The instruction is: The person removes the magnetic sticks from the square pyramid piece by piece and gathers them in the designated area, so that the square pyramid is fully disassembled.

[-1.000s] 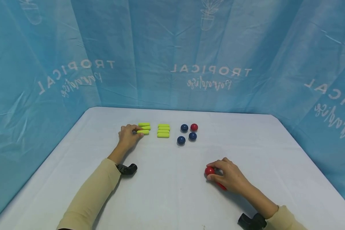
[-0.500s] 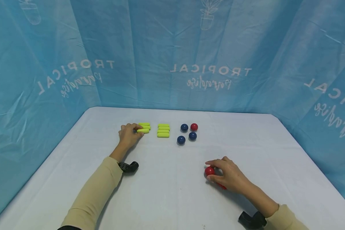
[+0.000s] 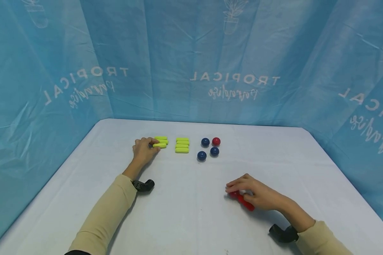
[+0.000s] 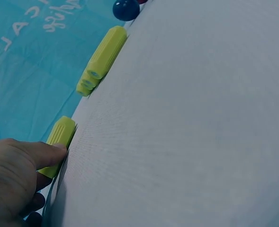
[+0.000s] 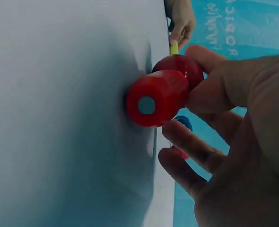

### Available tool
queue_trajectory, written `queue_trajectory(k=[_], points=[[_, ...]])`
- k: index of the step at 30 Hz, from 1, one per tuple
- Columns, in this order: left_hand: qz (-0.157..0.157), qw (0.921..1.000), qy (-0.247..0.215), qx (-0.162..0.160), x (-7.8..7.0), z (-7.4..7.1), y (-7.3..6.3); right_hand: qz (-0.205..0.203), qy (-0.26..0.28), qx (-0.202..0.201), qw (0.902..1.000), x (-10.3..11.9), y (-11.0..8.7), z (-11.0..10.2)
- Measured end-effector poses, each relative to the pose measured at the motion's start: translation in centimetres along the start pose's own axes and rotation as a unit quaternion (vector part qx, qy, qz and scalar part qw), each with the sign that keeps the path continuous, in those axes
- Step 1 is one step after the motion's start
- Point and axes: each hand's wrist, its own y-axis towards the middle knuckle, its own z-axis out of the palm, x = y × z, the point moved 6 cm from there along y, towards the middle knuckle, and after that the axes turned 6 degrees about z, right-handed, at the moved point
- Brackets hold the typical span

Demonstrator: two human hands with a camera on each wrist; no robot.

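At the back left of the table, my left hand [image 3: 143, 150] pinches a yellow-green toy rod [image 3: 160, 145] between thumb and fingers. Two more yellow-green rods [image 3: 161, 138] lie just behind it. In the left wrist view, the pinched rod [image 4: 62, 130] has grooved sides. Nearer the front right, my right hand [image 3: 258, 193] holds a red ball [image 5: 189, 68], index finger over its top and thumb at its side. A red rod [image 3: 246, 203] lies end-on against that ball, angled back toward the palm. A pale round disc shows in the rod's near end.
Right of my left hand, several yellow-green rods [image 3: 182, 145] lie side by side. Beyond them sit blue balls [image 3: 201, 156] and another red ball [image 3: 216, 141]. A blue printed curtain [image 3: 166, 95] borders the white table [image 3: 178, 212].
My right fingers have come down over the top of the red ball, covering most of it, and the thumb has shifted back toward the rod. My left hand has barely moved.
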Motion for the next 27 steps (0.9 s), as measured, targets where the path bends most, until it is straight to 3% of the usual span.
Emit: queue_trajectory(k=[6,11,14,17,21,24,27], points=[[-0.005,0.9999,-0.007,-0.005,0.0,-0.1,-0.1,0.036,-0.005,-0.006,0.9993,-0.7,-0.2,-0.2],[-0.017,0.9984,-0.043,-0.033,-0.3,-0.5,-0.6,0.055,-0.037,-0.051,0.9965,-1.1,-0.7,-0.1],[-0.004,0.9952,-0.079,-0.057,-1.9,-0.7,-1.6,0.070,-0.054,-0.086,0.9924,-1.1,-0.8,-0.1],[0.034,0.9907,-0.120,-0.054,-4.9,-0.3,-3.3,0.088,-0.062,-0.114,0.9876,-1.0,-0.9,0.0],[0.091,0.9823,-0.163,0.014,-9.7,1.8,-7.1,0.098,-0.072,-0.145,0.9818,-0.7,-1.0,0.2],[0.124,0.9704,-0.178,0.107,-13.1,4.1,-10.2,0.100,-0.079,-0.161,0.9786,-0.6,-1.1,0.3],[0.154,0.9539,-0.178,0.187,-15.5,6.0,-12.7,0.101,-0.078,-0.169,0.9773,-0.7,-1.1,0.4]])
